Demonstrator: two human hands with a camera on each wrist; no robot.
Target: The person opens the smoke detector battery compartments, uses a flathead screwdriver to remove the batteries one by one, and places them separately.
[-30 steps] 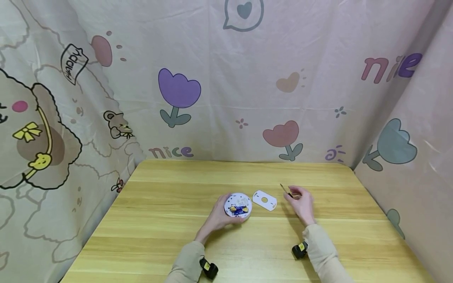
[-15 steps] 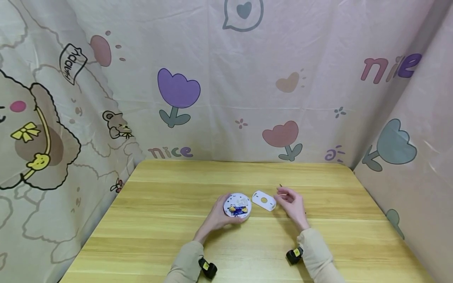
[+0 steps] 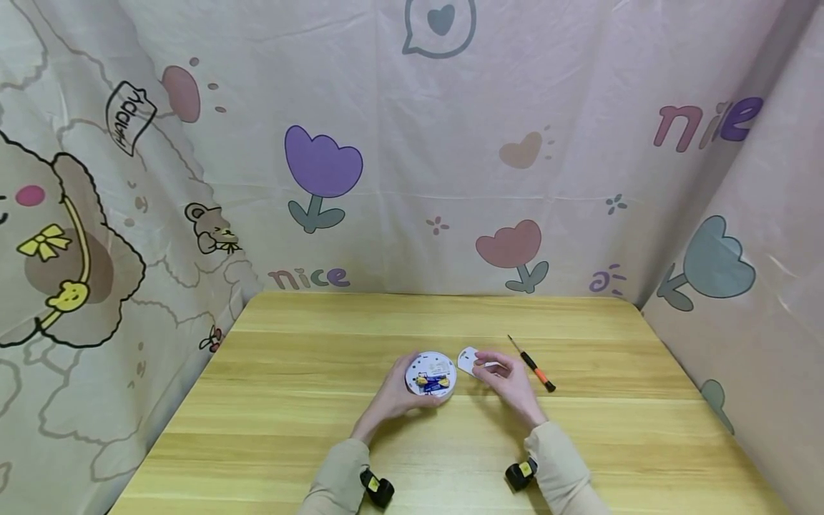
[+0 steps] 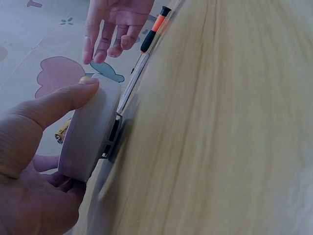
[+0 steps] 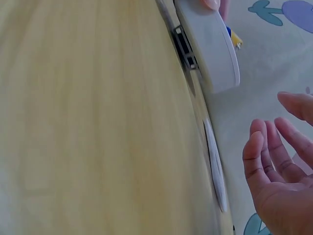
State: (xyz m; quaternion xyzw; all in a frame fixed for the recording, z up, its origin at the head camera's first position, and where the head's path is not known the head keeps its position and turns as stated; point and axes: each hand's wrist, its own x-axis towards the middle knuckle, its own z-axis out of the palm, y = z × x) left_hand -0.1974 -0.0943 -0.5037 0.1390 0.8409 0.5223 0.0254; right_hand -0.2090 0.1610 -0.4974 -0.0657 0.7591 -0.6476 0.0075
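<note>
My left hand (image 3: 402,390) grips a round white battery device (image 3: 431,365) by its side, thumb and fingers round the rim. Blue and yellow batteries (image 3: 434,383) show on its upper face. In the left wrist view, a dark slotted bracket (image 4: 112,137) juts from the underside of the device, close over the table. My right hand (image 3: 511,383) hovers over a white plate with rounded ends (image 3: 467,361) and hides much of it. Its fingers are loosely bent, with nothing between them in the right wrist view. A screwdriver (image 3: 534,366) with an orange and black handle lies beyond the right hand.
The wooden table (image 3: 322,343) ends at a printed cloth (image 3: 412,179) hung behind it. More cloth hangs at both sides. Black cameras are strapped at both wrists, by the beige sleeves (image 3: 341,465).
My right hand has left the screwdriver on the table and moved left until it is over the white plate. My left hand still holds the device in about the same place.
</note>
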